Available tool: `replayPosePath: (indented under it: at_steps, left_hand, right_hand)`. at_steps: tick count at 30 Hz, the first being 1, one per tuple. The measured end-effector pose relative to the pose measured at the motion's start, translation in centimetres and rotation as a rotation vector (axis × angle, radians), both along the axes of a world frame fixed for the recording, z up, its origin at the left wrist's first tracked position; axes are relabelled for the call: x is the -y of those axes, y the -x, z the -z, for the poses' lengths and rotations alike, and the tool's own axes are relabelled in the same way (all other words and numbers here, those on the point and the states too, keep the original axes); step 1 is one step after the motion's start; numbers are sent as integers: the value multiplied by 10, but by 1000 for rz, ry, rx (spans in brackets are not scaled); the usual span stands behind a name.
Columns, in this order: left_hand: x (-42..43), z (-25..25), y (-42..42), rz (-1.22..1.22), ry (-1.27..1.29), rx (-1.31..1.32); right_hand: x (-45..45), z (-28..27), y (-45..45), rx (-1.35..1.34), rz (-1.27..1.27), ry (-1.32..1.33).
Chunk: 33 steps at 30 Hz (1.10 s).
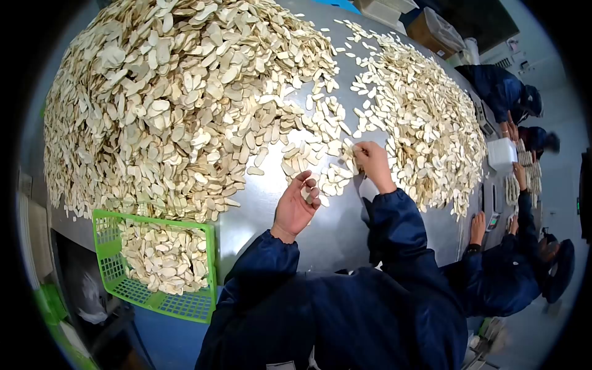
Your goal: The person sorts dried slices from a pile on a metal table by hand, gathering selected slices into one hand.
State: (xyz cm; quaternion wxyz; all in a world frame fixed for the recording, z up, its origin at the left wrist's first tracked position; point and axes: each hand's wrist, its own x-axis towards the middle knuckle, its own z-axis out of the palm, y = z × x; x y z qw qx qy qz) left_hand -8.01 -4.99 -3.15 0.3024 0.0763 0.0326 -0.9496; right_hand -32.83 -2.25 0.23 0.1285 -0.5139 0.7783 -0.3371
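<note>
Pale, oblong dried slices point(308, 154) lie loosely scattered on a metal table point(243, 209) in front of me. My left hand point(296, 206) is palm up just short of them, with its fingers loosely curled and apart. A small pale patch shows among those fingers; whether it is a slice in the hand or one behind it I cannot tell. My right hand point(375, 165) reaches in at the right side of the scattered slices. Its thumb and fingers are pinched at a pale slice, mostly hidden by the fingertips.
A huge slice heap point(166, 111) covers the left; a lower slice pile point(425, 123) lies right. A green basket point(211, 265) with slices stands at the near-left edge. Co-workers in dark blue point(512, 277) work at the right, near a white container point(501, 154) and a scale point(492, 219).
</note>
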Motion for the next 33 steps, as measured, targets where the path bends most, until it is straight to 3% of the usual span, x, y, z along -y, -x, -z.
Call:
replayPosePath:
  at_steps: [1,2,5,6,9,10,13,15,20,22,25,30,33]
  left_hand:
    - [1,-1,-1,30,9,-38]
    - [-3,-5,0,16,-101,89]
    - [-1,17,-3,24,18,-156]
    - [-2,12,-4,28,-35,-143]
    - [1,27,-6,43,26,-261]
    - [1,25,-7,41,-11,-240]
    - [0,16,-6,19,-37,-128]
    - [0,17,-5,-2,-21,-117]
    - [-1,13,-4,-45,-6,-132]
    - [2,15,-3,-34,10,-216]
    - [-3,3,2,-101,-35,-52]
    - [2,1,-1,-143,-39,-13]
    - [12,-1,-9,-293,-127,69]
  right_hand:
    - [-1,-3,5,206,44,-90]
    - [-4,0,15,315,28,-86]
    - [-17,-12,28,821,78,-137]
    - [-20,-17,25,763,147,-106]
    - [-36,-4,26,-186,124,149]
    - [-38,-18,15,-248,127,93]
    - [-36,-25,-28,25,-12,-45]
    - [-30,-14,-50,-170,-153,-32]
    - [-18,-1,-68,-426,-111,10]
    - [-16,-3,-66,-413,-104,-13]
    - [-15,-4,-65,-493,-119,-27]
    - [-8,0,-64,-636,-156,-48]
    - [-4,-3,-64,-638,-101,-50]
